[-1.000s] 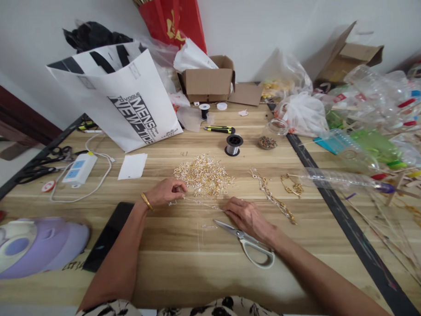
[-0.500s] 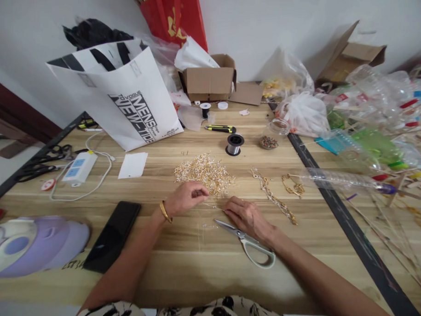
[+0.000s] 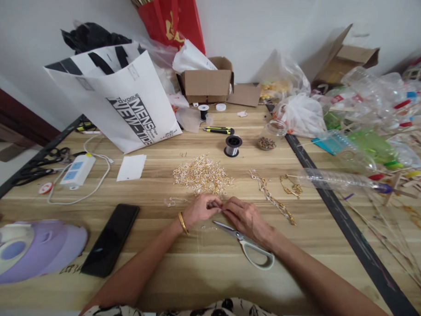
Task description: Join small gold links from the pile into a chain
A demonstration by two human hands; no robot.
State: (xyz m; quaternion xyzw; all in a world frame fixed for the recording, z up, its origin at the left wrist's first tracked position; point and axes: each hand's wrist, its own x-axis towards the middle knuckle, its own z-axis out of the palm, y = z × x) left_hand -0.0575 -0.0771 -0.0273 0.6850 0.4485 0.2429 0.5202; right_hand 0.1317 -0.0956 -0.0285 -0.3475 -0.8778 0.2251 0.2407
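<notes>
My left hand (image 3: 202, 209), with a gold bangle at the wrist, has its fingers pinched close to my right hand's fingertips. Between them they grip a thin beaded strand; its clear loose end (image 3: 174, 201) trails on the table to the left. My right hand (image 3: 246, 216) is closed too, resting over the blades of the scissors (image 3: 255, 254). Just beyond the fingers lies a heap of small gold and clear beads (image 3: 202, 173). A short clear bead piece (image 3: 208, 228) lies below my left hand. Fingers hide what is at the fingertips.
Farther back are a wire spool (image 3: 232, 146), a yellow-black utility knife (image 3: 218, 130) and a dish of small beads (image 3: 266, 143). Gold chains (image 3: 272, 197) lie to the right, a black phone (image 3: 110, 240) left. A white paper bag (image 3: 118, 101) and plastic bottles (image 3: 377, 106) stand behind.
My left hand has moved right, bringing its fingertips up to my right hand's; the strand between them no longer shows. A clear strand end now appears left of my left hand.
</notes>
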